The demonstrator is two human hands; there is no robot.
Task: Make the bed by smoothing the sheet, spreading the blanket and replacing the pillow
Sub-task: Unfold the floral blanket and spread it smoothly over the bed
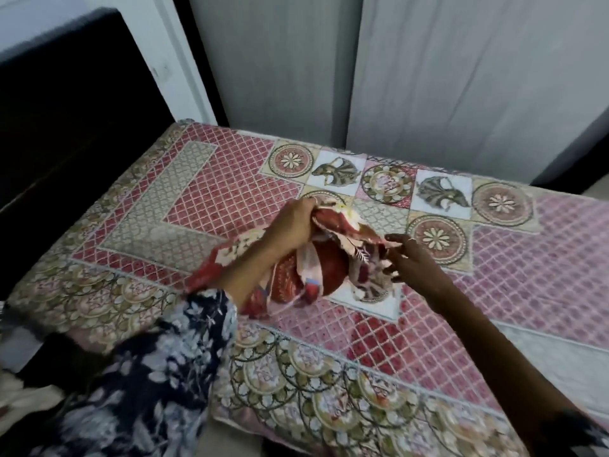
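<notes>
Nearest: dark floral-print sleeve on the left arm, bottom left; right forearm bare, coming in from bottom right. Bed sheet lies flat over the mattress, thin printed cotton look: scalloped fan border at the near edge, pink-red diamond lattice in the middle, a band of round flower medallions and fish squares farther back. Few wrinkles visible. Mid-bed, a bunched red and cream floral cloth (blanket or a pillow cover, can't tell which) is lifted partly off the sheet, lower folds draping down onto it. Left hand has fingers curled tight around the cloth's top edge. Right hand is at the cloth's right side, fingers spread and mostly straight, tips touching the fabric; no clear grip there. Far side: dark headboard at upper left, grey panels standing right behind the bed's far edge, white door frame between them.
</notes>
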